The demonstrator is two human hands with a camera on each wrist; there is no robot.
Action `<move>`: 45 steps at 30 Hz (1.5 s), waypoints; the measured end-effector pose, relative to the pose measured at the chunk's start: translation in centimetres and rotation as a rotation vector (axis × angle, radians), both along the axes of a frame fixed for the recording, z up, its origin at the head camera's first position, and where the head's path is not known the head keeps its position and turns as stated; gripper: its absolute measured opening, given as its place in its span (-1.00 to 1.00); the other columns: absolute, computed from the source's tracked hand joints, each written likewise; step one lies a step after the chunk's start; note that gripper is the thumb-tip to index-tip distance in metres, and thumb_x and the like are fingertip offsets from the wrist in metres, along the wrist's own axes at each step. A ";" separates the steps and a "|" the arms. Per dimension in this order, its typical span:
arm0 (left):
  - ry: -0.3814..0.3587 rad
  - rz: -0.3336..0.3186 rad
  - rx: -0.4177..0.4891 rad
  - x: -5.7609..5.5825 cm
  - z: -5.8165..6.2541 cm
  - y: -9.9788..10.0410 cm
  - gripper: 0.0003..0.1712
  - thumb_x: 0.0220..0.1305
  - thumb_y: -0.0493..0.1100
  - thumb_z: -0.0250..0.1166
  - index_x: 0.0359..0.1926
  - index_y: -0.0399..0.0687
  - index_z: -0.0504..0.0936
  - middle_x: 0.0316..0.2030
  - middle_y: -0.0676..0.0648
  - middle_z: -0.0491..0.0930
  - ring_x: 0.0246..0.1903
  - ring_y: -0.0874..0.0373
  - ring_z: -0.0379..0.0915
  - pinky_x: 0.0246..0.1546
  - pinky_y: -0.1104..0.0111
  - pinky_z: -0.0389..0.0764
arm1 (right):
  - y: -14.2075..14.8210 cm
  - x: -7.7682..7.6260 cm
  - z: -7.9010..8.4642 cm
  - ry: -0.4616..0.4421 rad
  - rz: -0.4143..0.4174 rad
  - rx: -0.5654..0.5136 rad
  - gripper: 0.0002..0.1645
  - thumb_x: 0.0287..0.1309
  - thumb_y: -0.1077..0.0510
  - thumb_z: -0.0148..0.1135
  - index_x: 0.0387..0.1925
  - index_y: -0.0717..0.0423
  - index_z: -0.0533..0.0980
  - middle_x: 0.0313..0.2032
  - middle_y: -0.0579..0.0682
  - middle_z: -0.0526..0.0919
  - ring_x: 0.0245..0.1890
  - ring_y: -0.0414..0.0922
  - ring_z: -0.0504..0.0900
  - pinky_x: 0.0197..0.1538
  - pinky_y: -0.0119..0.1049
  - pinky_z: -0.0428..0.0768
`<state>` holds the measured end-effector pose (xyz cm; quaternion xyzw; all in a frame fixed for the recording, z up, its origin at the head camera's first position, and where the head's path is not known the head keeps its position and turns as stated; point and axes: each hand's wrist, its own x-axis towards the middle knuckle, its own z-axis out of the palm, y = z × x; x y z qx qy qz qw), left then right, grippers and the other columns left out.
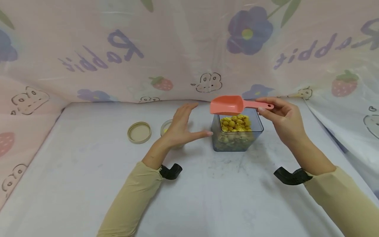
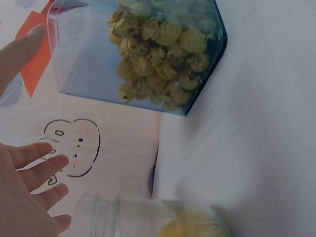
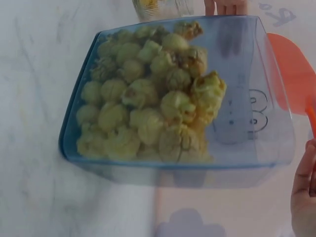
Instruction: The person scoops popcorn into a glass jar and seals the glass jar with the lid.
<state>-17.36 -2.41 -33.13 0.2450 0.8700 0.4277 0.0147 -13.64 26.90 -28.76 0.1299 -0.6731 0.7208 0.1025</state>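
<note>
My right hand [image 1: 288, 121] pinches the handle of an orange scoop [image 1: 228, 104], held level above the back rim of a clear bluish bin [image 1: 257, 123]. The scoop's hollow faces up and looks bare. Yellow popcorn [image 3: 148, 106] fills the lower part of the bin. My left hand [image 1: 183, 128] is spread with straight fingers and thumb, the thumb tip close to the bin's left side. Behind and below this hand stands a glass jar [image 2: 143, 217] with some yellow popcorn at its bottom; in the head view the hand partly hides it.
A beige round lid [image 1: 139, 142] lies on the white-covered table [image 1: 189, 204], left of the jar. Printed curtain cloth [image 1: 183, 59] hangs behind and at both sides. A black curved piece [image 1: 291, 176] sits at each wrist.
</note>
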 end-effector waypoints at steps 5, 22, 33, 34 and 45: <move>0.015 -0.023 0.002 -0.1 0.0 0.5 0.16 -0.09 0.15 0.52 0.45 0.00 0.10 0.43 -0.05 0.12 0.47 0.00 -0.20 0.46 0.05 -0.07 | 0.5 0.1 -0.1 0.006 -0.008 -0.005 -0.72 0.14 0.48 0.19 -0.11 0.28 0.63 -0.24 -0.02 0.60 -0.35 -0.26 0.63 -0.20 -0.55 0.62; -0.009 -0.119 0.020 -0.3 0.2 2.6 0.34 -0.20 0.13 0.60 0.50 0.04 -0.06 0.47 -0.04 -0.03 0.46 0.09 -0.15 0.44 0.11 0.07 | 3.2 0.0 0.1 0.007 -0.001 0.218 -0.68 0.14 0.48 0.19 -0.08 0.21 0.61 -0.27 -0.10 0.58 -0.37 -0.29 0.59 -0.20 -0.62 0.59; -0.021 -0.167 -0.002 -1.0 0.4 3.7 0.34 -0.19 0.14 0.58 0.50 0.04 -0.06 0.46 -0.04 0.00 0.45 0.09 -0.09 0.43 0.12 0.10 | 3.9 -0.1 1.0 0.013 -0.096 0.603 -0.62 0.18 0.42 0.18 -0.01 0.05 0.58 -0.20 -0.19 0.51 -0.39 -0.34 0.51 -0.35 -0.66 0.50; -0.023 -0.170 -0.002 -1.0 0.4 3.8 0.33 -0.18 0.13 0.58 0.50 0.03 -0.06 0.46 -0.04 0.00 0.45 0.09 -0.08 0.43 0.12 0.10 | 3.9 -0.1 1.1 0.017 -0.098 0.623 -0.63 0.18 0.41 0.19 -0.02 0.03 0.58 -0.20 -0.20 0.51 -0.40 -0.34 0.50 -0.36 -0.66 0.49; -0.070 -0.211 0.063 -1.1 0.3 4.6 0.28 -0.16 0.06 0.58 0.47 -0.03 -0.02 0.41 -0.04 0.13 0.38 0.12 0.09 0.38 0.17 0.23 | 4.0 -0.2 2.2 0.078 -0.100 0.796 -0.68 0.18 0.39 0.19 0.00 0.30 0.53 -0.18 -0.31 0.52 -0.29 -0.35 0.47 -0.26 -0.73 0.45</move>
